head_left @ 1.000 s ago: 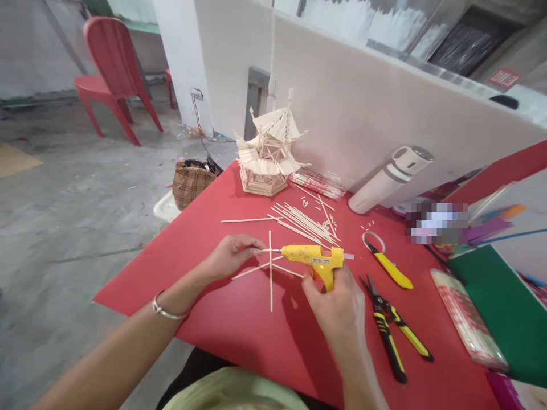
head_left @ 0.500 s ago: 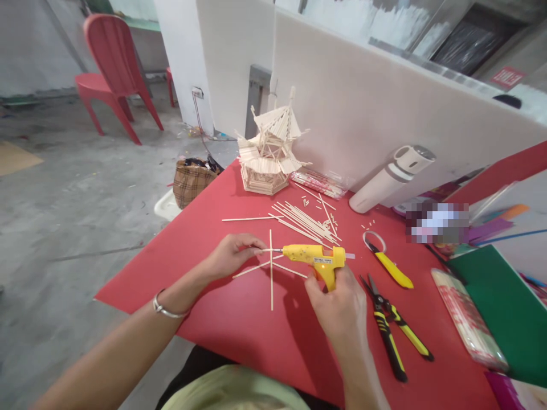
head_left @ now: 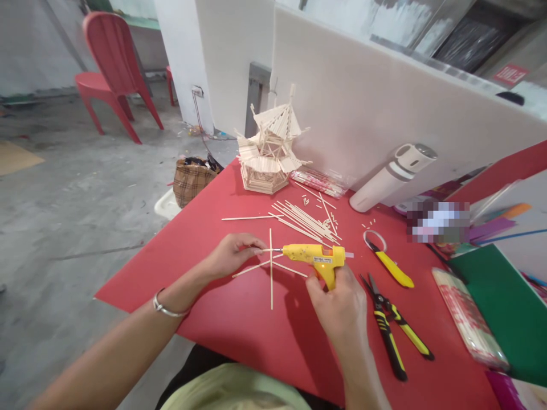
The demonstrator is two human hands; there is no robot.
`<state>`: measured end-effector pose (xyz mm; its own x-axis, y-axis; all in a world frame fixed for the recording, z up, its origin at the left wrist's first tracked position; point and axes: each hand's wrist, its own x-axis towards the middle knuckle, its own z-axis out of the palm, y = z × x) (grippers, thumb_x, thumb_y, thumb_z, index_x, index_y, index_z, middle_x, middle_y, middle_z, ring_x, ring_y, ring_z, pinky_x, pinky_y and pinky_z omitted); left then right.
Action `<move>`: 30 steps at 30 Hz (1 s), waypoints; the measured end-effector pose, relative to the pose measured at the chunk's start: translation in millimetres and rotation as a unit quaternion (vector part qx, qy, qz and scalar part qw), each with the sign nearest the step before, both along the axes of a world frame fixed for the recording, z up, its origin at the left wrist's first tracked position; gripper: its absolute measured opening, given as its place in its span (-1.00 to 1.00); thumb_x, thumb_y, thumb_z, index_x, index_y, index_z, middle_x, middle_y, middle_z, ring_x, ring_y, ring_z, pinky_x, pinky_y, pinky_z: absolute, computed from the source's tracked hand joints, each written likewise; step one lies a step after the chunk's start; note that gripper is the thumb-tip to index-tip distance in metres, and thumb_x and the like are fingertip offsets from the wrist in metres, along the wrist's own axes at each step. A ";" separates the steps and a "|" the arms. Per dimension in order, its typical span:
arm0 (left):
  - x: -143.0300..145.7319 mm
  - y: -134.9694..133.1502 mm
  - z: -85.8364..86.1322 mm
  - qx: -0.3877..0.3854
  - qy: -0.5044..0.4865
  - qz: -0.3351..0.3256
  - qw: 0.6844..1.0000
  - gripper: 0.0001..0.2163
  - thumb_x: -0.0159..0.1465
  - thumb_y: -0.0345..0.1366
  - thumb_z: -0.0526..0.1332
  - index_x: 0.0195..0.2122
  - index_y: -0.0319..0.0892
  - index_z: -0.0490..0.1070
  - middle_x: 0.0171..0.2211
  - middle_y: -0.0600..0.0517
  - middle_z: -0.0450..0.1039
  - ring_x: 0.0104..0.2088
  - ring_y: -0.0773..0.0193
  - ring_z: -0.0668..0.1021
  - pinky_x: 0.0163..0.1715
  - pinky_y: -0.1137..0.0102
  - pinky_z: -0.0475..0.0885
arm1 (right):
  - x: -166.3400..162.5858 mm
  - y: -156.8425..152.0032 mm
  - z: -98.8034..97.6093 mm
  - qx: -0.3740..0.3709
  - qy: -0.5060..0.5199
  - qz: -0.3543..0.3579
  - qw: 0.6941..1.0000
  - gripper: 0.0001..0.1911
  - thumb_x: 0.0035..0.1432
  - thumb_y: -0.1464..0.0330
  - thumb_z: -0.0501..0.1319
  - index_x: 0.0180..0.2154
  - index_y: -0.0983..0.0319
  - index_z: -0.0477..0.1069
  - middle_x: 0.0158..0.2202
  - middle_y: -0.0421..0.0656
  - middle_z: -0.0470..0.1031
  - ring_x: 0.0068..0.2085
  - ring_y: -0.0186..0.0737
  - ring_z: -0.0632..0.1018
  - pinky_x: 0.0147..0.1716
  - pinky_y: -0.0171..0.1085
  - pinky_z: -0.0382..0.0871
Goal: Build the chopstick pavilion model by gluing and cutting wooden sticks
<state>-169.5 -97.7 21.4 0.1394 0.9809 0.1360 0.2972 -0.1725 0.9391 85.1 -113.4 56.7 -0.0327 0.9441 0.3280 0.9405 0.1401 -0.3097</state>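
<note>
My right hand (head_left: 337, 299) is wrapped round the handle of a yellow hot glue gun (head_left: 305, 253), with a clear glue stick poking from its back end. Pinched in the fingertips of my left hand (head_left: 237, 253) is a short wooden stick (head_left: 266, 250), its end at the gun's metal nozzle. Just below and around it, several thin sticks lie crossed in a star shape (head_left: 272, 287) on the red table (head_left: 205, 319). Whether glue is on the stick is too small to tell.
Behind my hands lie loose sticks (head_left: 301, 221) and a stick-built pagoda model (head_left: 269, 154). To the right are pruning shears (head_left: 388, 324), a yellow-handled cutter (head_left: 391, 265), a white bottle (head_left: 388, 179) and a bagged stick pack (head_left: 470, 319). A partition (head_left: 342, 91) rises along the back.
</note>
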 end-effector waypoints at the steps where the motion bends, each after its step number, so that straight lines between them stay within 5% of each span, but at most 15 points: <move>1: 0.0 0.0 0.2 0.000 0.000 -0.001 1.000 -0.78 0.29 -0.18 0.23 -0.31 -0.21 0.59 -0.30 -0.04 0.66 -0.29 0.20 0.63 -0.17 0.35 0.51 | 0.0 -0.1 0.2 0.000 -0.001 0.001 1.000 -0.69 0.13 0.14 0.10 -0.26 0.22 0.43 -0.41 -0.09 0.48 -0.43 -0.11 0.45 -0.44 -0.24 0.16; 30: -1.2 1.0 -3.0 0.018 -0.015 0.014 1.000 -0.80 0.30 -0.20 0.26 -0.29 -0.20 0.62 -0.31 -0.04 0.65 -0.30 0.19 0.63 -0.18 0.34 0.53 | 6.9 4.9 -6.5 0.008 0.061 0.030 0.998 -0.70 0.11 0.07 0.19 -0.32 0.17 0.37 -0.39 -0.14 0.45 -0.41 -0.15 0.44 -0.41 -0.25 0.22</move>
